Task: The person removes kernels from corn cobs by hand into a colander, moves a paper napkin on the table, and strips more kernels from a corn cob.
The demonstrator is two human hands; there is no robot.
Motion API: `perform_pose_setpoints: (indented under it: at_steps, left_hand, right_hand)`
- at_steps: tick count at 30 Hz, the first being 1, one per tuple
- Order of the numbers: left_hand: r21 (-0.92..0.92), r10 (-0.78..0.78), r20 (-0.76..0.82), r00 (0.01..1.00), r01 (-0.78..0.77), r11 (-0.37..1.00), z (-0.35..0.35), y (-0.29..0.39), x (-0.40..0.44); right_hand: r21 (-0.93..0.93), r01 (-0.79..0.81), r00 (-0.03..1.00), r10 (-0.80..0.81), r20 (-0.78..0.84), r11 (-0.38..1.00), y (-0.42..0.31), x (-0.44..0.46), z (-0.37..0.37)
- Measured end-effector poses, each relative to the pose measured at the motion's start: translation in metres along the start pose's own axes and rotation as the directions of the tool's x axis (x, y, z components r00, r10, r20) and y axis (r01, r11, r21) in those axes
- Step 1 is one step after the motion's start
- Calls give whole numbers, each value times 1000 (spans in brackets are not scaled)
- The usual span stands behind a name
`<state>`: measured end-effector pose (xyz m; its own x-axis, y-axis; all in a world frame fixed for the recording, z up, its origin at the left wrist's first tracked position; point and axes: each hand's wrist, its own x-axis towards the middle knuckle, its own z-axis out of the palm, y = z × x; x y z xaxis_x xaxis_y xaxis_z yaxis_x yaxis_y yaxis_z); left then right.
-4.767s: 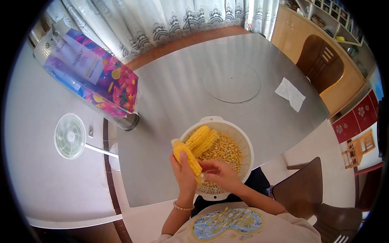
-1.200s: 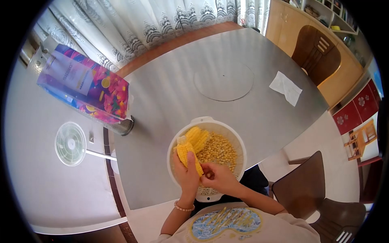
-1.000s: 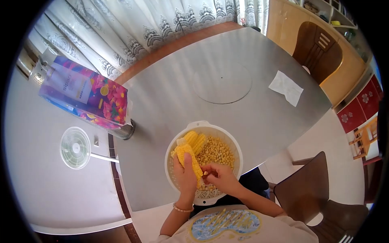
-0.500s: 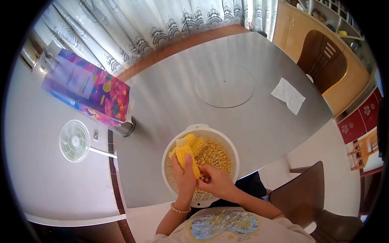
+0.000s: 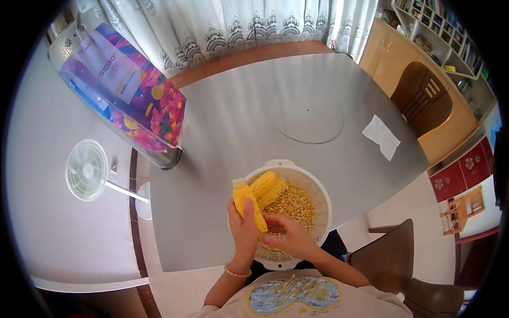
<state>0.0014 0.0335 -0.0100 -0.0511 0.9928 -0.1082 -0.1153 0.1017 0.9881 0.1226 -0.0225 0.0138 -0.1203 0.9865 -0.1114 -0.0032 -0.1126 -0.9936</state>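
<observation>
My left hand [image 5: 244, 228], with a beaded bracelet at the wrist, is wrapped round a yellow corn cob [image 5: 249, 204]. The cob is held tilted over a white colander [image 5: 324, 199]. At the cob's lower right end, my right hand [image 5: 291, 237] has its curled fingers and thumb against the kernels; the fingertips are partly hidden. Behind the held cob, more corn cobs [image 5: 269, 186] lie in the colander. Loose corn kernels [image 5: 297, 206] cover much of the colander's bottom on the right.
The colander is at the near edge of a grey table [image 5: 212, 132]. A colourful printed bag [image 5: 127, 90] in a mesh holder [image 5: 168, 159] stands at the left. A white tissue [image 5: 382, 137] lies at the right. A brown chair [image 5: 384, 254] stands near my right side; a fan [image 5: 87, 169] is beyond the left edge.
The view has shifted, so the table and colander sit differently in it. My right fingers have spread a little at the cob's lower end. My left hand keeps its hold.
</observation>
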Motion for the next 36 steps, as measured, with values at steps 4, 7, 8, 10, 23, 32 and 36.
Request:
perform_pose_setpoints:
  at_steps: [4, 7, 8, 10, 23, 32, 36]
  left_hand:
    - [-4, 12, 12, 1000, -12, 1000, -7, 1, 3]
    - [-57, -28, 34, 999, 30, 998, -9, 9, 6]
    - [-186, -134, 70, 989, 145, 972, -9, 17, 7]
    - [-304, -230, 117, 966, 255, 918, -9, 22, 9]
    - [-86, -43, 56, 997, 48, 995, 3, -1, 3]
    - [273, 226, 88, 970, -241, 931, 21, 4, -9]
    - [198, 105, 83, 991, -120, 973, 16, 1, -8]
  right_hand:
    - [32, -127, 992, 126, 12, 991, 5, 9, 6]
    - [37, -133, 991, 132, 32, 990, 6, 11, 6]
    - [46, -121, 993, 120, 23, 992, 14, 13, 5]
    - [56, -105, 994, 104, 14, 993, 26, 15, 0]
    - [-287, -40, 999, 36, -17, 957, 2, 1, -1]
    - [-579, -103, 992, 38, -122, 809, 11, -11, 2]
    - [4, -184, 983, 185, -8, 983, 37, -9, -21]
